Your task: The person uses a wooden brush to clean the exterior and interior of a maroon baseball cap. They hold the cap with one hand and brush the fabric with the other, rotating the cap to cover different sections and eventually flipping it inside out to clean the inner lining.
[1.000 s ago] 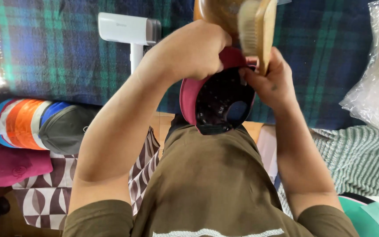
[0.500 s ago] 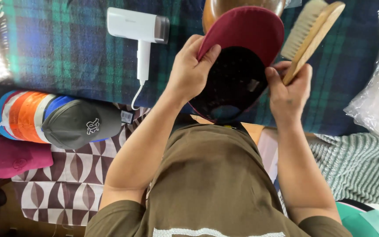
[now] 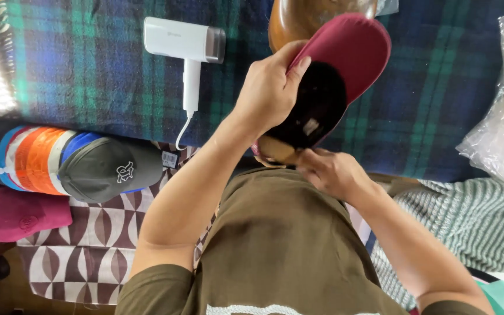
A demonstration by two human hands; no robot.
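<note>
I hold a maroon cap [image 3: 351, 49] upside down over the plaid blanket [image 3: 88, 87], its dark inside [image 3: 316, 108] facing me. My left hand [image 3: 269, 87] grips its left side near the brim. My right hand [image 3: 328, 172] is lower, with its fingers pinched at the cap's rear edge just above my chest. A tan rounded piece [image 3: 275, 150] shows under that edge; I cannot tell what it is. No brush is in view.
A white hand-held steamer [image 3: 185, 41] lies on the blanket at the left, and a brown wooden bowl [image 3: 316, 17] sits behind the cap. On the left are stacked caps [image 3: 30, 157], a grey cap [image 3: 109, 169] and a pink cap [image 3: 16, 213]. At the right are a clear plastic bag [image 3: 503, 116] and striped cloth [image 3: 473, 221].
My right hand, which held a wooden brush up beside the cap, has dropped to the cap's rear edge, and the brush is out of sight. The cap has tilted brim-up.
</note>
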